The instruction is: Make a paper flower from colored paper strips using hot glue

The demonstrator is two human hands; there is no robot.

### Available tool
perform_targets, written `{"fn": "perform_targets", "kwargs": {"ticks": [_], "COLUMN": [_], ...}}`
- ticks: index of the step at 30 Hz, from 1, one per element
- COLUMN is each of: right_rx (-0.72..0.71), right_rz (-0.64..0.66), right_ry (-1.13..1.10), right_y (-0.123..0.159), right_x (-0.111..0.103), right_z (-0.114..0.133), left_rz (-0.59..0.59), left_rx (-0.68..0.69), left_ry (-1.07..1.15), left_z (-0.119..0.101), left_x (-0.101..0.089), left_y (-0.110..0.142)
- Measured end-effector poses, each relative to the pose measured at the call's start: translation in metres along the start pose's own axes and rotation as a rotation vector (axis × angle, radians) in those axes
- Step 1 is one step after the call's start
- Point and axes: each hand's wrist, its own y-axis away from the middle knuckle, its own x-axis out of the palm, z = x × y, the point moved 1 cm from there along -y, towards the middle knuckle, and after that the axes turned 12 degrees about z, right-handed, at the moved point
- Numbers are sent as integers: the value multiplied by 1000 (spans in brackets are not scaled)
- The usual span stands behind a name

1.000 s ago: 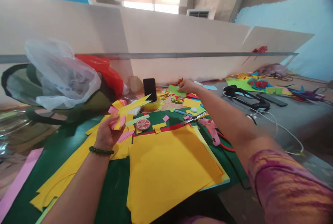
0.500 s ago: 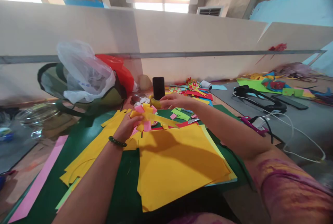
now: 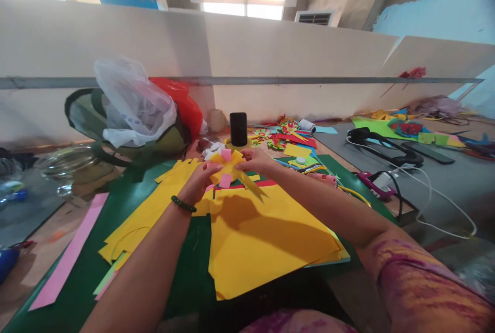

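A pink and yellow paper flower (image 3: 226, 180) is held up above the back edge of the yellow sheets, with a long yellow strip (image 3: 253, 187) trailing down to its right. My left hand (image 3: 201, 179), with a dark beaded bracelet at the wrist, pinches the flower's left side. My right hand (image 3: 256, 161) has its fingers closed on the flower's right side, at the yellow petals. Below them lies a stack of large yellow sheets (image 3: 266, 243), and more cut yellow sheets (image 3: 154, 214) spread to the left.
A black phone (image 3: 238, 129) stands upright behind my hands. Finished paper flowers (image 3: 289, 126) and coloured scraps lie at the back right. A bag (image 3: 166, 134) with plastic bags is at the left; a white cable (image 3: 431, 194) loops at the right. A pink strip (image 3: 69, 253) lies left.
My right hand has come back from in front of the phone and taken hold of the flower's right side. My left hand keeps its hold, and the flower has risen slightly.
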Motion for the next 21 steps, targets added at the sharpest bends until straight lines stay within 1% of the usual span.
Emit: {"fn": "perform_targets", "kwargs": {"ticks": [2,4,6,9,11,15,17,19,21], "right_rx": [-18,-32,-56,-100,-116,-136,-165,-220,-275], "right_rz": [-61,-113,-142,-188,-234,-335,-405,-460,-502], "right_ry": [-55,-107,-142,-136,-126,-132,-176,-249,-306], "right_y": [1,2,3,5,8,11,13,15,20], "right_x": [-2,-4,-8,-15,-20,-35,-45,-57,-71], "right_z": [-6,-10,-13,-17,-20,-28,-31,-30,-25], "left_rz": [5,20,53,91,88,101,129,129,48], "left_rx": [-15,-61,-106,-145,-140,-116,-114,-84,0], "left_ry": [55,72,18,-143,-208,-251,-209,-102,45], "left_z": [0,0,2,5,5,-2,-7,-12,-18], "left_x": [0,-1,-1,0,1,2,-1,-6,-16], "left_y": [0,0,0,0,1,4,6,6,6]}}
